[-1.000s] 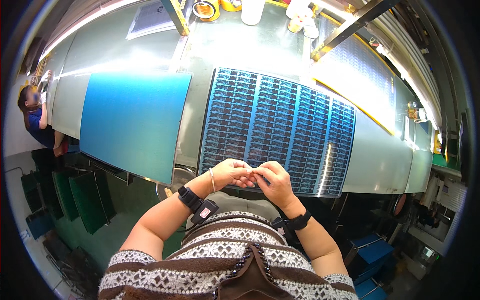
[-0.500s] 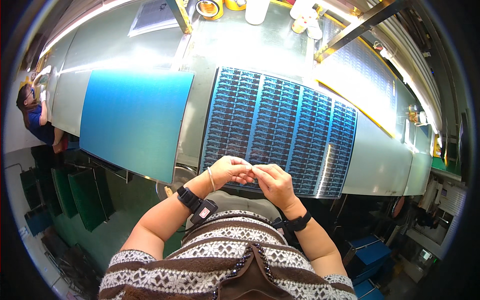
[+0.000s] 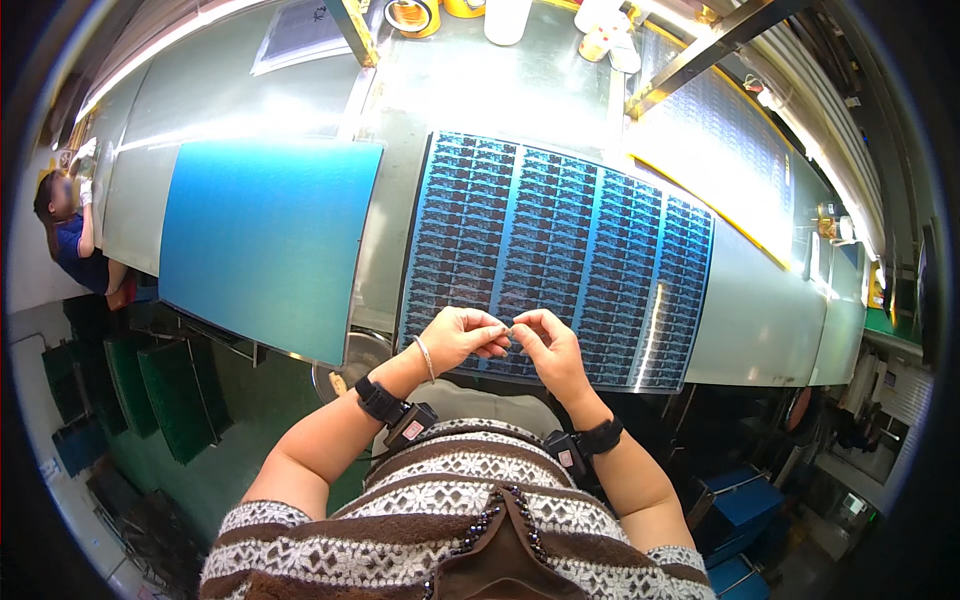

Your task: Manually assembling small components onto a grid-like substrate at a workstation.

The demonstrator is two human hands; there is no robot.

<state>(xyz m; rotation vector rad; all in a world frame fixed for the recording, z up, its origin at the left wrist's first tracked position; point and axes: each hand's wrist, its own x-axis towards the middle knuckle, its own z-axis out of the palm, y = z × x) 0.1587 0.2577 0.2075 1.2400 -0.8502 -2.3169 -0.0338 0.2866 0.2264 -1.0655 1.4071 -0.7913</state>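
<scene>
Both my hands meet over the near edge of a blue panel with a dark repeating pattern in several columns. My left hand is pinched, its fingertips nearly touching those of the other hand. My right hand is pinched too, thumb against forefinger. Whatever is between the fingertips is too small to make out. To the left of the patterned panel lies a plain blue panel, apart from my hands.
Under the panels runs a long pale worktable. Tape rolls and a white cup stand at the back. A yellow-edged sheet and a metal post are at the far right. A co-worker stands at far left.
My hands have risen slightly, and the right fingers have tilted more upright. The pinched fingertips stay close together. The panels have not moved on the table.
</scene>
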